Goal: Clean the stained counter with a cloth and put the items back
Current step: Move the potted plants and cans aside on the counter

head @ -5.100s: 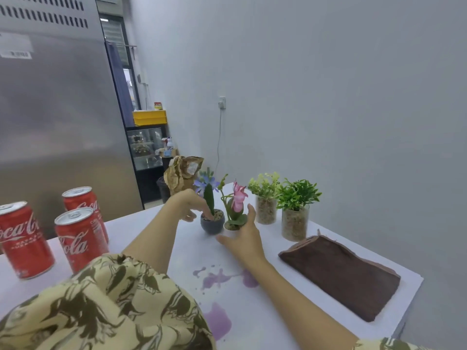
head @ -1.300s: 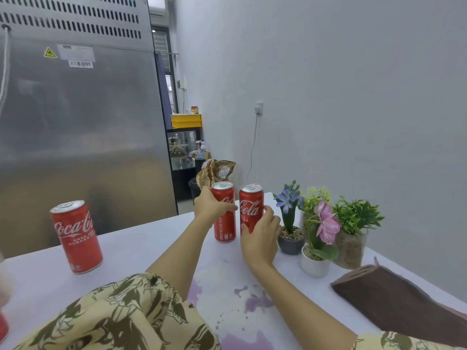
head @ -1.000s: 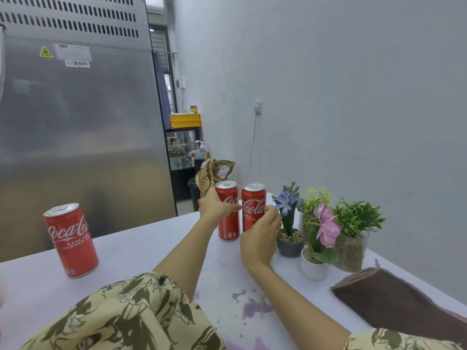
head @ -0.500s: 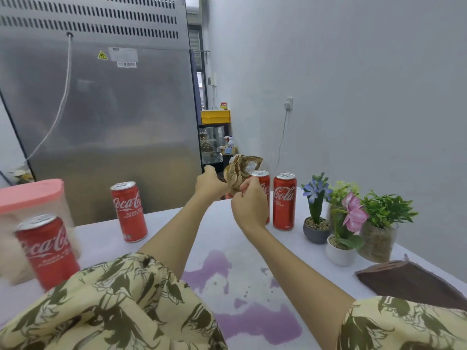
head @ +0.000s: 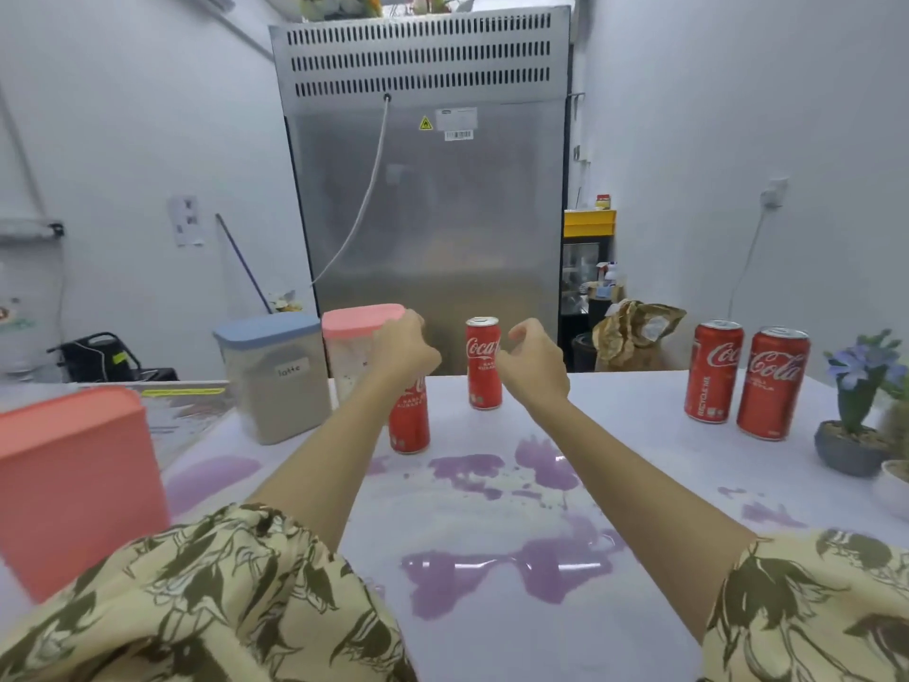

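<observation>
Left hand [head: 404, 348] is coming down over the near can [head: 409, 419] and may already be gripping its top, hard to tell, while the right hand [head: 533, 364] sits half-curled, holding nothing, just right of the far can [head: 484, 365]. So we're still clearing stuff: purple stain [head: 511, 573] in front of those cans is unwiped, no cloth in view. Half a second ago both hands were at the two cans [head: 745, 380] off right; now they've swung left.

Café back room: steel commercial fridge [head: 433, 199], "latte" container [head: 275, 376], cola cans [head: 745, 376].
</observation>
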The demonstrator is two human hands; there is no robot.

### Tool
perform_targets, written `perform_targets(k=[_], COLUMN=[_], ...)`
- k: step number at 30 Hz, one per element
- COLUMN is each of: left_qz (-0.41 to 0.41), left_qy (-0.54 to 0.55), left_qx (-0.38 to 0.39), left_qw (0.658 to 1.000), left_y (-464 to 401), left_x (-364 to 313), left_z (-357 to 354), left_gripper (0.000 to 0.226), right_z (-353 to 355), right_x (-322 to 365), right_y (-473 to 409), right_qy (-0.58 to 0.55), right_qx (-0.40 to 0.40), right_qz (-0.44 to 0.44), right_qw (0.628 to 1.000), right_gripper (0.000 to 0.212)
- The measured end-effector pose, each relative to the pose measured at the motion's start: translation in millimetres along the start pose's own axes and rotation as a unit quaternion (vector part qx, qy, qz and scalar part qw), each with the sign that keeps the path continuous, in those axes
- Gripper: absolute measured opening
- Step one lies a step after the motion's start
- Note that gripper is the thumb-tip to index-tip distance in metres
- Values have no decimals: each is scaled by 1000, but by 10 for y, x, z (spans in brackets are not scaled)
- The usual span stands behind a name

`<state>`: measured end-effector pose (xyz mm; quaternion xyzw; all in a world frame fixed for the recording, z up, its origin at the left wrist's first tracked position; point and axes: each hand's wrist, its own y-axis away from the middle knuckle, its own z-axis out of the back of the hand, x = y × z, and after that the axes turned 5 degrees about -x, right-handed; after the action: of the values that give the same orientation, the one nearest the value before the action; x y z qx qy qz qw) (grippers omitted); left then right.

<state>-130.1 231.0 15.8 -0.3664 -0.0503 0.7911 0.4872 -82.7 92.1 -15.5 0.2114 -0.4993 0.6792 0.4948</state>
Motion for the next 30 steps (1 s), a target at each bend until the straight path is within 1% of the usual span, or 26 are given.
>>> perform_targets(k=[4, 7, 10, 12, 15, 17, 21, 24, 26, 30], left_qz=[1, 11, 21, 26, 40, 57, 73, 91, 101, 78], left_qy=[6, 10, 10, -17, -117, -158, -164, -153, -141, -148], left_qx=[43, 73, 90, 105, 157, 187, 213, 224, 232, 230], left_qw=[999, 997, 996, 994, 980, 968, 960, 958, 957, 959], left_y=[32, 21, -76, -156, -256, -327, -454, -516, -544, -536], left_x=[204, 201, 186, 175, 128, 88, 42, 13, -21, -135], left_z=[15, 6, -62, -117, -148, -128, -108, -99, -85, -79], left_gripper=[58, 68, 71, 74, 76, 72, 67, 69, 71, 70], right_z=[5, 6, -74, -192, -413, -536, -718, -820, -881, -914], right_x=[37, 17, 15, 25, 26, 1, -110, -222, -293, -309], right_y=[-31, -160, -347, -480, -640, -731, -941, -1028, -1037, -1004], right_qy=[-8, -12, -17, -15, -2, 31, 77, 78, 69, 11], right_qx=[31, 49, 73, 104, 133, 135, 132, 139, 127, 106], right_qz=[8, 4, -6, -12, -24, -23, -19, -9, 0, 9], right_qw=[999, 999, 997, 994, 991, 990, 988, 987, 989, 994], right_gripper=[37, 48, 60, 68, 75, 75, 70, 59, 53, 46])
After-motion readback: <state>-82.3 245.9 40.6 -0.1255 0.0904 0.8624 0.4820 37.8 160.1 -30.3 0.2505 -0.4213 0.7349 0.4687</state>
